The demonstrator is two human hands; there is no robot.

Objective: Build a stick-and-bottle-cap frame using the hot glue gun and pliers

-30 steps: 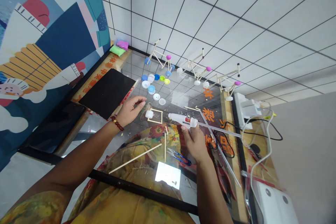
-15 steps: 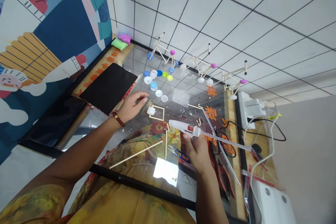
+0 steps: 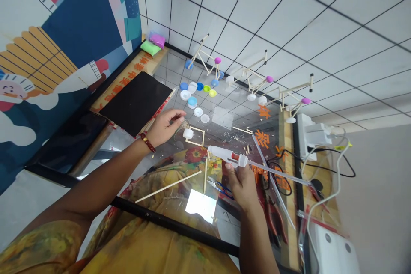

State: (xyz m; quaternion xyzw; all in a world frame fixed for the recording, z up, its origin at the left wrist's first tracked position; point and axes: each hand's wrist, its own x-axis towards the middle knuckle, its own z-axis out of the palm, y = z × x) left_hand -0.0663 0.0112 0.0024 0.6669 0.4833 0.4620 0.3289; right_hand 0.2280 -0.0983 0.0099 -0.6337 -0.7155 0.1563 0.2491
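My right hand is wrapped round the handle of a white hot glue gun, its nozzle pointing left. A long clear glue stick sticks out of the gun's back. My left hand hovers beside a small stick frame with a white bottle cap at its left side. Its fingers are loosely bent, thumb and forefinger slightly apart, and nothing shows between them. Some twine lies by the cap, close to my fingertips. Below the nozzle are loose wooden sticks and blue-handled thread snips.
Several bottle caps lie on the glass table beyond the frame. Three stick models with purple ends stand along the far edge. A black sheet is at left; pliers, cables and a power strip are at right.
The view has shifted slightly, so the scene's far side sits a little more to the right. Both hands keep nearly the same pose, the glue gun still in my right hand.
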